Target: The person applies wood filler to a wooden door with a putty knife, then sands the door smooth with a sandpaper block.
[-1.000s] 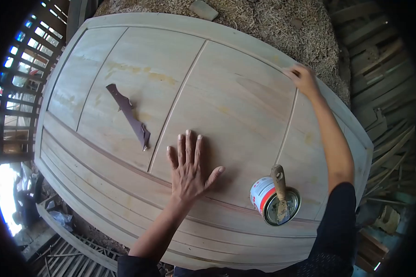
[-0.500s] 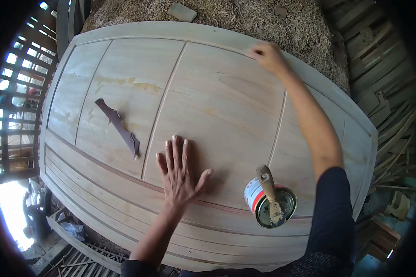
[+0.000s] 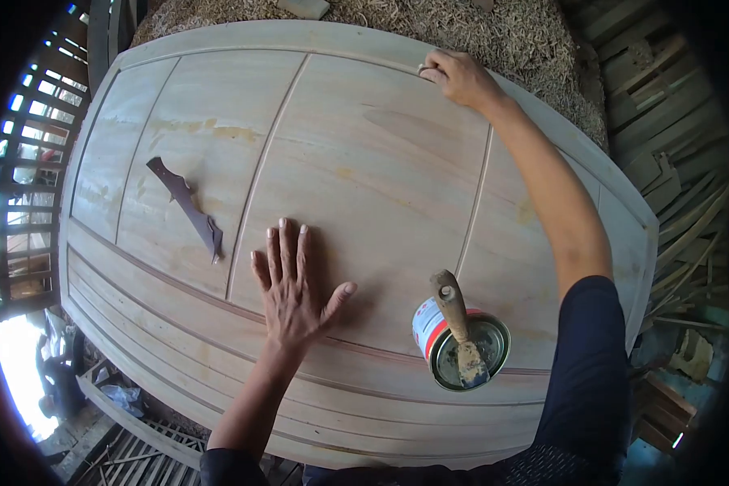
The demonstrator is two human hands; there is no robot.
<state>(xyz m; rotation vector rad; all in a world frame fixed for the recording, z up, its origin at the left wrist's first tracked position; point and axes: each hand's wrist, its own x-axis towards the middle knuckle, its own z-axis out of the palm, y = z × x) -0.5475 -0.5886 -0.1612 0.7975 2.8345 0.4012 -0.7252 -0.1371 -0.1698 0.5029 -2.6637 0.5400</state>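
Observation:
A large pale wooden panel door [image 3: 381,186] with raised frame strips lies flat before me. My left hand [image 3: 292,308] rests on it, fingers spread and palm down, near the lower rail. At the far edge, my right hand [image 3: 458,79] is closed in a pinch on the inner edge of the frame; a small thin edge shows at its fingertips, too little to name. Left of my left hand lies a torn, curled strip of dark brown sandpaper [image 3: 188,212]. A tin can [image 3: 429,328] stands to the right, with a putty knife [image 3: 452,304] lying across its top.
Wood shavings [image 3: 494,40] are heaped beyond the door's far edge, with a pale block [image 3: 304,8] on them. Scrap wood strips [image 3: 688,251] pile up on the right. A slatted wooden wall [image 3: 36,162] stands at the left.
The whole view has shifted, so everything sits slightly higher and further left. My right hand, blurred before, is sharp now and slightly further right along the frame. My left hand stays put.

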